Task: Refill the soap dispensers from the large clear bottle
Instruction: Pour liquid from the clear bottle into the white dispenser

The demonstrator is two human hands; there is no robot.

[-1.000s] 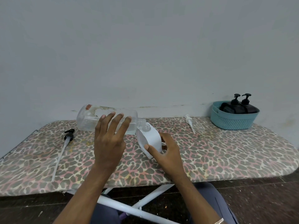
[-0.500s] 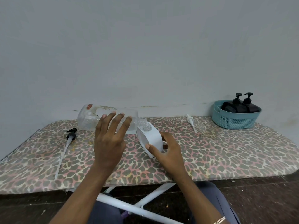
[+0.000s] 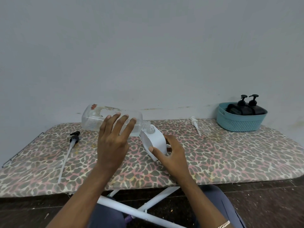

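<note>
A bare grey wall (image 3: 148, 55) backs a leopard-print ironing board (image 3: 230, 158) that runs across the middle of the frame, with its white metal legs (image 3: 125, 209) crossing below.

Left of centre, a large clear plastic bottle (image 3: 92, 119) with a torn label lies on its side. Its neck points right and meets the open mouth of a flat white plastic dispenser (image 3: 154, 139). The left hand (image 3: 111, 142) is on the bottle's near side, with fingers spread and almost straight across it. The thumb is out of sight, so I cannot tell whether the bottle rests on the board or hangs above it.

Just right of centre, the right hand (image 3: 172, 153) grips the white dispenser and tips it toward the bottle. Its thumb is on the front face and its fingers are curled round the far edge.

A black pump head with a long clear tube (image 3: 74, 137) lies on the board at the left, well apart from the hands. A white pump head (image 3: 195, 123) lies right of centre near the wall. At the far right a teal plastic basket (image 3: 238, 122) holds two black pump dispensers (image 3: 256, 110). A metal bracelet (image 3: 223, 225) shows at the bottom edge on the right wrist.
</note>
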